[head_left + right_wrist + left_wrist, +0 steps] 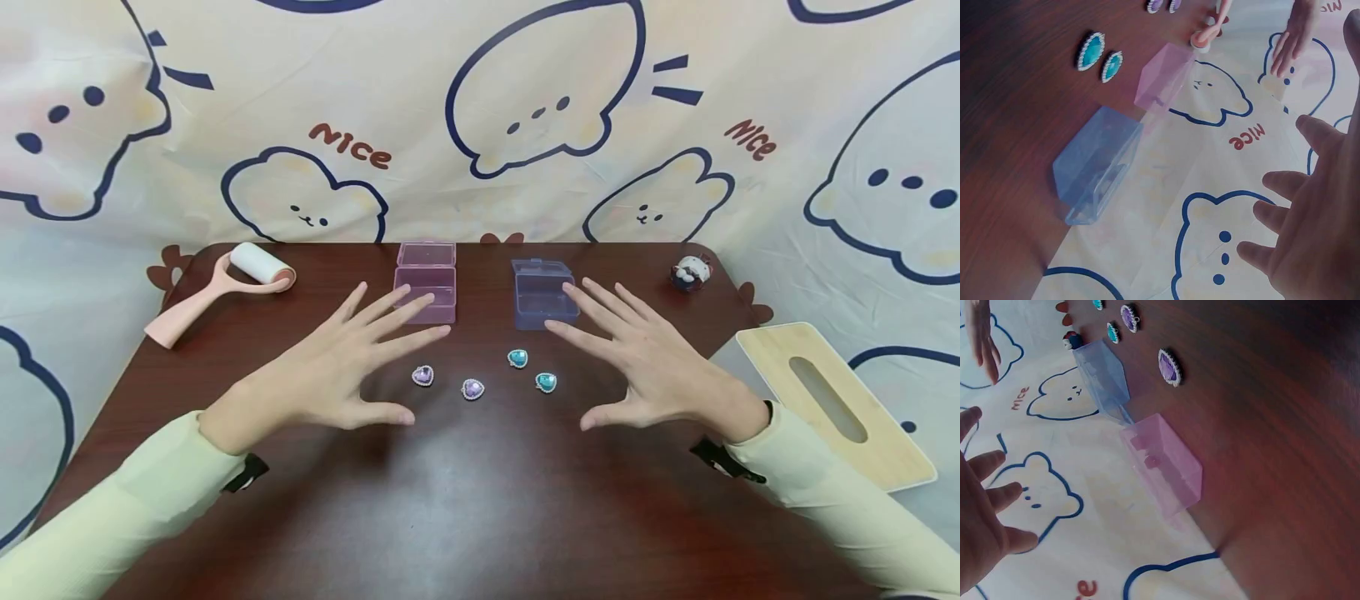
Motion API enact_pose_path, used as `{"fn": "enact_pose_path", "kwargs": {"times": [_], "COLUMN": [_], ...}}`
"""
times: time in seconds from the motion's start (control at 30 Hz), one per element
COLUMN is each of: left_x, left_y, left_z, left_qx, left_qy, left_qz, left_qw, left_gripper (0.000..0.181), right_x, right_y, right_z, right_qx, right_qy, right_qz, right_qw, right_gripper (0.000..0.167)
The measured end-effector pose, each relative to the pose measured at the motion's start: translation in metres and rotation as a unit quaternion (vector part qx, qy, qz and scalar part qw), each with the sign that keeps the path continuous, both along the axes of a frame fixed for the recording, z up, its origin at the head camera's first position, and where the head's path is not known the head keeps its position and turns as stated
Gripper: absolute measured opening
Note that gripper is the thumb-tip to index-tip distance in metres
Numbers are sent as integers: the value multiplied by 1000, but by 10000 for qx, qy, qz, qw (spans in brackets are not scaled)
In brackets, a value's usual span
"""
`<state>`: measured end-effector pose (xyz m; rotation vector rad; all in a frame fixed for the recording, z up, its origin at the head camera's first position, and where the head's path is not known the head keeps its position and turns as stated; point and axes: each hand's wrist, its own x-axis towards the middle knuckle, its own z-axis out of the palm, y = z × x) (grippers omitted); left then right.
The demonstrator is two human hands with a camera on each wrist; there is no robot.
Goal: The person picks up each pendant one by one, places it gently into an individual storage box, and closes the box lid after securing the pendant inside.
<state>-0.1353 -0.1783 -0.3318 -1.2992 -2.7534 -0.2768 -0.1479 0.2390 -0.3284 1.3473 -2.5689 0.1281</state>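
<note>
Both hands hover over the table with fingers spread and nothing held. In the head view my left hand [337,358] is nearest the pink clear box [426,312], whose lid stands raised. My right hand [637,358] is by the blue clear box [546,312], its lid raised too. Between the hands lie two purple heart-shaped gems [472,389] with pearly rims and two teal heart-shaped gems [546,382]. The left wrist view shows the pink box [1163,469] with a purple gem [1169,367] beyond it. In the right wrist view, the blue box [1094,162] sits near teal gems [1090,51].
A pink-handled lint roller [217,292] lies at the table's back left. A small round ornament [691,272] stands at the back right. Beside the right sleeve is a wood-topped tissue box [832,404]. A cartoon-printed cloth [420,100] hangs behind the table [465,517].
</note>
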Motion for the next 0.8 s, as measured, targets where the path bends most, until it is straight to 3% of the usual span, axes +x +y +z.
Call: {"fn": "enact_pose_path", "kwargs": {"times": [0.1, 0.23, 0.33, 0.47, 0.63, 0.67, 0.73, 0.8], "left_x": [-10, -29, -43, -62, -90, -95, -107, -117], "left_y": [0, -3, -8, -14, -17, -17, -18, -19], "left_z": [-4, -12, -18, -24, -34, -36, -41, -47], "left_qx": [210, 801, 1311, 1920, 2025, 2020, 2039, 2188], "left_qy": [-368, -791, -1003, -1368, -1851, -2095, -2701, -3408], "left_qz": [145, 393, 730, 1168, 1472, 1566, 1778, 1971], "left_qw": [9990, 9929, 9836, 9648, 9503, 9438, 9240, 8928], "left_gripper": [91, 85, 83, 83, 90, 93, 100, 107], "right_x": [-2, -6, -11, -19, -31, -33, -37, -42], "right_y": [-4, -13, -24, -42, -67, -73, -84, -95], "right_z": [1, 2, 1, 0, -7, -9, -13, -17], "right_qx": [-118, -307, -434, -561, -746, -759, -792, -818], "right_qy": [42, 59, 10, -188, -424, -483, -668, -951], "right_qz": [51, 127, 180, 202, 195, 199, 209, 201], "right_qw": [9999, 9994, 9989, 9980, 9961, 9957, 9944, 9919], "right_gripper": [103, 99, 94, 84, 69, 66, 61, 57]}}
